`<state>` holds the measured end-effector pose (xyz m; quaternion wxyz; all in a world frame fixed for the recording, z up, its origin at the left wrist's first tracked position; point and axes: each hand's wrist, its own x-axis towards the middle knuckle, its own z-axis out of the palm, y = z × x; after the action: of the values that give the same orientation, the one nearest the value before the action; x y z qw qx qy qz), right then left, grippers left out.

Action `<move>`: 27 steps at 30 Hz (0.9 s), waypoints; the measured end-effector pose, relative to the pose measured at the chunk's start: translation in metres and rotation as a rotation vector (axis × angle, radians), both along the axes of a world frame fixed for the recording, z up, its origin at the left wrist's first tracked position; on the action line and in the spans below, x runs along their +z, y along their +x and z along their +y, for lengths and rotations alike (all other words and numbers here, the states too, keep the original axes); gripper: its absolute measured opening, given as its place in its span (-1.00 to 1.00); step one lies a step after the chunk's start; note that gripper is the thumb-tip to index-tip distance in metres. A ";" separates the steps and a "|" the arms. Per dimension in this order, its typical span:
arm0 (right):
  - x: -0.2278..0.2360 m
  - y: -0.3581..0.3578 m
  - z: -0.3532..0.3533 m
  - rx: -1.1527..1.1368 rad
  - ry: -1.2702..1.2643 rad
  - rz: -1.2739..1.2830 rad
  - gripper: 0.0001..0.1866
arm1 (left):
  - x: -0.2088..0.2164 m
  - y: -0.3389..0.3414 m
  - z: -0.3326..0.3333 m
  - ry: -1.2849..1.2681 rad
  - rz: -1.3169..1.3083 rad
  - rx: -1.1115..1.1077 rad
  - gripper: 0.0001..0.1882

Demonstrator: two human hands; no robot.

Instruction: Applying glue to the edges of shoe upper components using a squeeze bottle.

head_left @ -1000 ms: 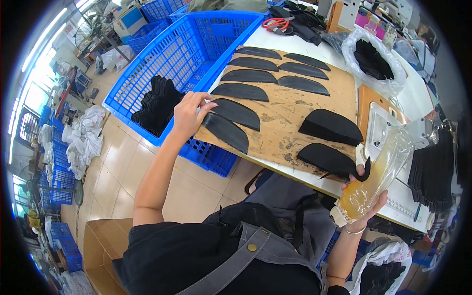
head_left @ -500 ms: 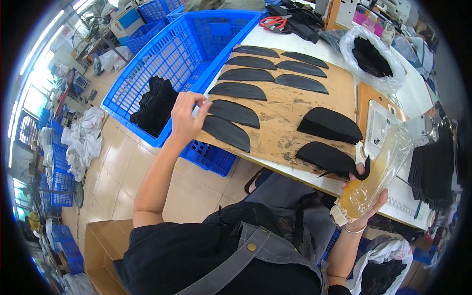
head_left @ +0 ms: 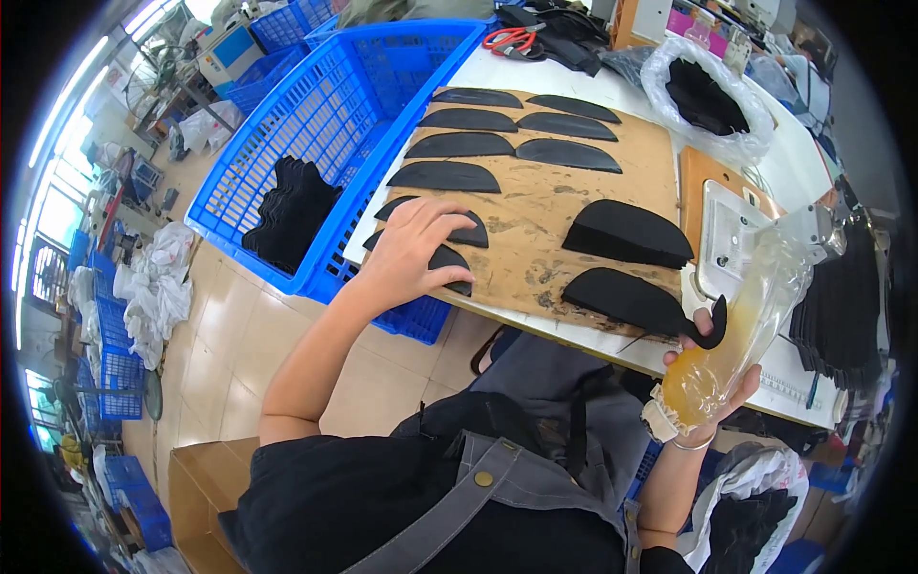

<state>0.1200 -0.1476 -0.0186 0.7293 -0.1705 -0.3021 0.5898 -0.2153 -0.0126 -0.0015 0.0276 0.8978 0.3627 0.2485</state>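
My left hand hovers over or touches two dark half-moon pieces at the near left of a brown board. Its fingers are spread, and the pieces are partly hidden beneath it. In my right hand is a clear plastic bottle of amber liquid, tilted, with a ragged whitish rim at its lower end. A curved black strip shows by those fingers; whether they pinch it I cannot tell. Two thicker black stacks of half-moon pieces lie on the board's right side, the nearer one close to the bottle.
More dark half-moon pieces lie in rows across the board. A blue crate holding wavy black pieces stands left of the table. Red-handled scissors, a plastic bag of black pieces and a sewing machine sit farther back and right.
My left hand has moved right and nearer from the board's left edge, now covering parts of the two near-left pieces. My right hand still holds the bottle in about the same place.
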 end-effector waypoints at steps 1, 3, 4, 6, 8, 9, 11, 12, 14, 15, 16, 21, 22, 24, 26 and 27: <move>0.002 0.001 -0.001 0.002 0.022 0.036 -0.17 | -0.001 0.004 0.001 -0.012 -0.036 0.019 -0.55; 0.006 0.003 -0.001 -0.020 0.039 0.064 -0.16 | -0.003 0.013 0.000 0.064 -0.125 0.070 -0.62; 0.008 0.002 0.000 0.017 0.065 0.119 -0.14 | -0.001 0.019 -0.005 0.027 -0.242 0.047 -0.70; 0.010 0.001 0.006 0.082 0.113 0.188 -0.10 | 0.005 0.039 -0.019 -0.426 -0.514 -0.013 -0.79; 0.018 0.004 0.014 0.245 0.154 0.225 -0.11 | 0.009 0.072 -0.026 -0.962 -0.663 -0.257 -0.62; 0.017 0.001 0.020 0.318 0.205 0.262 -0.12 | 0.007 0.092 -0.030 -1.150 -0.719 -0.350 -0.60; 0.019 -0.007 0.021 0.342 0.191 0.301 -0.13 | 0.005 0.122 -0.034 -1.339 -0.772 -0.460 -0.58; 0.018 -0.010 0.020 0.310 0.211 0.304 -0.10 | 0.008 0.134 -0.035 -1.625 -0.760 -0.543 -0.58; 0.008 -0.004 0.020 0.284 0.270 0.269 -0.07 | 0.007 0.144 -0.035 -1.873 -0.716 -0.634 -0.65; 0.002 -0.001 0.019 0.275 0.270 0.264 -0.07 | 0.010 0.147 -0.036 -1.836 -0.700 -0.642 -0.69; -0.003 0.002 0.017 0.259 0.290 0.278 -0.05 | 0.013 0.148 -0.037 -1.841 -0.694 -0.650 -0.69; -0.014 0.017 0.000 0.184 0.241 0.246 -0.10 | 0.021 0.143 -0.028 -1.253 -0.480 -0.498 -0.74; -0.016 0.018 -0.001 0.167 0.262 0.263 -0.11 | 0.027 0.142 -0.027 -1.229 -0.438 -0.481 -0.71; -0.020 0.022 -0.001 0.171 0.228 0.259 -0.12 | 0.027 0.141 -0.018 -1.185 -0.387 -0.462 -0.71; -0.018 0.023 -0.005 0.149 0.163 0.215 -0.13 | 0.030 0.142 -0.011 -1.103 -0.321 -0.365 -0.69; -0.018 0.025 -0.007 0.138 0.166 0.218 -0.13 | 0.031 0.143 -0.007 -1.105 -0.312 -0.373 -0.69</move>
<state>0.1454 -0.1542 -0.0368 0.7270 -0.0236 -0.2798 0.6266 -0.0719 -0.0196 0.0293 0.5858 0.7519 0.2662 0.1433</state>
